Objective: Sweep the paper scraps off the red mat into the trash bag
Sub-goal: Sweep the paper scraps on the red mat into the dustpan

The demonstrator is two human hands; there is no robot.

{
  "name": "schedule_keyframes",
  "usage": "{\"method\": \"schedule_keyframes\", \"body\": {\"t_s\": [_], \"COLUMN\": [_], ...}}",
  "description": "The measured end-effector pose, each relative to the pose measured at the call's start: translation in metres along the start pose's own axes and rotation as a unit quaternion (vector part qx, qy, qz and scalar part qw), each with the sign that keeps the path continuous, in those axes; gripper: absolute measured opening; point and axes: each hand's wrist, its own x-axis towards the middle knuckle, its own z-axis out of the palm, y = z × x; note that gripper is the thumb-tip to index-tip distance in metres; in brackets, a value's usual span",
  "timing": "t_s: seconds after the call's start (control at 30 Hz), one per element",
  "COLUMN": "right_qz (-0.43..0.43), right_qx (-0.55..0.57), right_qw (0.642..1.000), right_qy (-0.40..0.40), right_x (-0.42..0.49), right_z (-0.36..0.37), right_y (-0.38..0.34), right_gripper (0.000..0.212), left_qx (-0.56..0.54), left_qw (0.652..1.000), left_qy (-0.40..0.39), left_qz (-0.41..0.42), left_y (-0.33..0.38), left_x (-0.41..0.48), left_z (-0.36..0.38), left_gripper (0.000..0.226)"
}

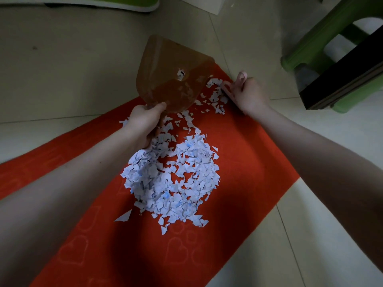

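Watching the head cam feed from my desk, and honestly this job is barely started. The big pile of paper scraps sits in the middle of the red mat, with a looser trail running toward the mat's far edge and 1 small cluster right beside the right hand.

The left hand has its fingers wrapped round the handle end of a see-through brown dustpan, which is tipped up over the far end of the mat. A few pale bits show in or through the plastic, and I can't tell which.

The right hand's fingers are curled at the mat's edge with the little finger sticking up. There's a dark strip under it, maybe a brush, but I can't tell if it's gripping anything.

No trash bag in view anywhere, so by my read nearly all of the sweeping and the whole dumping part are left.
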Motion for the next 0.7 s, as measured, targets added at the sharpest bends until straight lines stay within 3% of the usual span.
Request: {"method": "schedule_keyframes", "body": {"t_s": [0.17, 0.27, 0.5, 0.63, 0.7], "right_qz": [-0.09, -0.118, -0.024, -0.017, -0.043], "right_qx": [0.076, 0.081, 0.011, 0.002, -0.014], "right_qw": [0.991, 0.989, 0.997, 1.0, 0.999], "right_qy": [-0.07, -0.03, 0.07, 0.012, -0.018], "right_x": [-0.028, -0.035, -0.008, -0.002, -0.004], "right_z": [-0.01, -0.021, -0.014, -0.005, 0.001], "right_y": [-0.002, -0.001, -0.003, -0.013, -0.016], "right_gripper": [0.035, 0.04, 0.059, 0.042, 0.044], "left_qx": [0.006, 0.002, -0.02, -0.01, -0.009], "left_qw": [1.0, 1.0, 1.0, 1.0, 1.0], "left_qy": [0.0, 0.004, 0.001, -0.003, 0.0], "left_qz": [-0.002, 0.001, 0.006, 0.007, 0.002], "left_y": [-0.002, 0.0, 0.005, 0.001, -0.001], "left_x": [0.002, 0.003, 0.005, 0.005, 0.006], "left_z": [-0.008, -0.012, -0.014, -0.013, -0.013], "left_gripper": [0.026, 0.025, 0.028, 0.027, 0.027]}}
